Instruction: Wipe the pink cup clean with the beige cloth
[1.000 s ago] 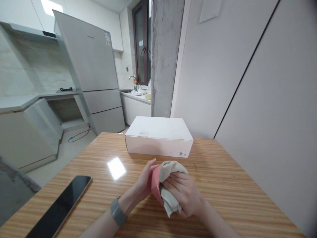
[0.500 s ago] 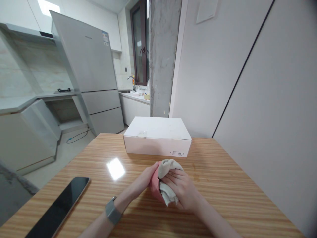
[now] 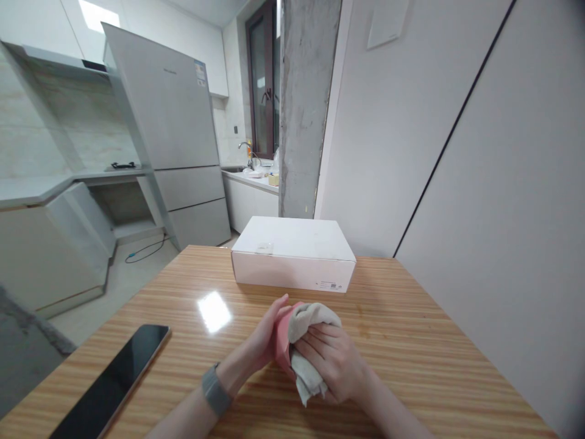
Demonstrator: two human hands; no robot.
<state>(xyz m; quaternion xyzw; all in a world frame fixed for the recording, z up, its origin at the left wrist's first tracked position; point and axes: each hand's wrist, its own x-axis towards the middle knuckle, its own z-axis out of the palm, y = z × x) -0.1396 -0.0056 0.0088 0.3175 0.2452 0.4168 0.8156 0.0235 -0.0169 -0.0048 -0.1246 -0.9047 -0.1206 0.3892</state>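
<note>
In front of the box, a pink rounded container (image 3: 282,342) is tipped with its opening toward the right. Whether it is a bowl, a cup or something softer I cannot tell. My left hand (image 3: 269,332) is curved around its left side, thumb up along the edge. Bunched at the opening is a light grey cloth (image 3: 315,314), partly covering the container. My right hand (image 3: 336,360) presses into this cloth, fingers bent and pointing left toward the opening. The fingertips and the inside of the container are hidden by cloth.
A closed white cardboard box (image 3: 292,271) stands just beyond my hands. At the left lies a black smartphone (image 3: 112,381) on the wood-grain table (image 3: 439,353). A pale wall (image 3: 493,201) borders the right side; a fridge (image 3: 167,116) and kitchen counter are behind.
The pink container and cloth have turned slightly, and the cloth's lower end hangs lower. My right hand has shifted a little downward; the left hand has moved slightly left around the container.
</note>
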